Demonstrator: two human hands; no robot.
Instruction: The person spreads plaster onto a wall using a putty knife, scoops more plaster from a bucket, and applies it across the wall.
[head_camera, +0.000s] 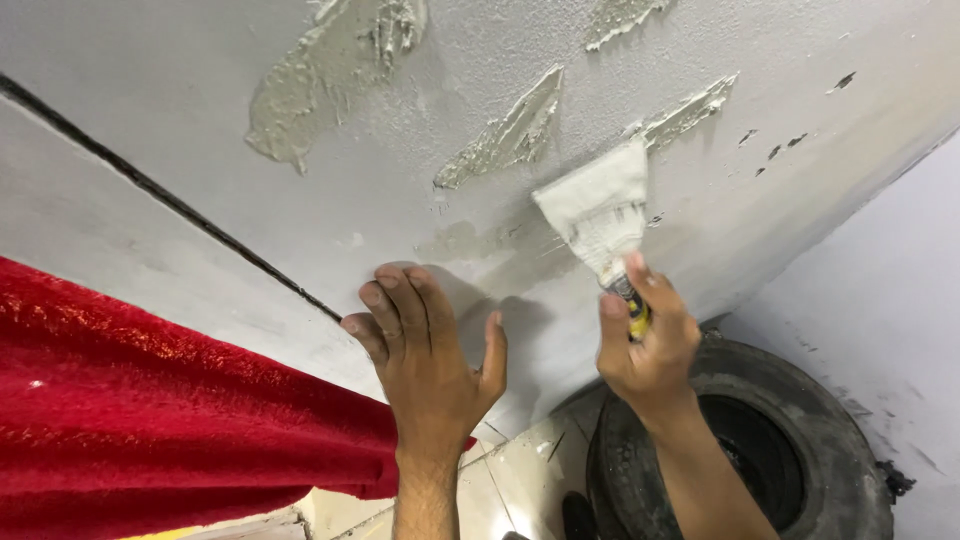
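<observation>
My right hand (648, 345) grips the yellow and black handle of a putty knife (598, 212). Its wide blade, coated with pale filler, lies against the grey wall (180, 110) just below a rough patch of filler (690, 112). My left hand (425, 355) rests flat on the wall to the left of the knife, fingers together and pointing up, holding nothing. More rough filler patches (505, 135) show higher on the wall.
A red glittery cloth (170, 410) hangs at the lower left. A dark cable or seam (170, 200) runs diagonally across the wall. An old black tyre (790, 450) lies on the pale tiled floor (525, 480) below my right arm. Another wall (890, 320) meets at right.
</observation>
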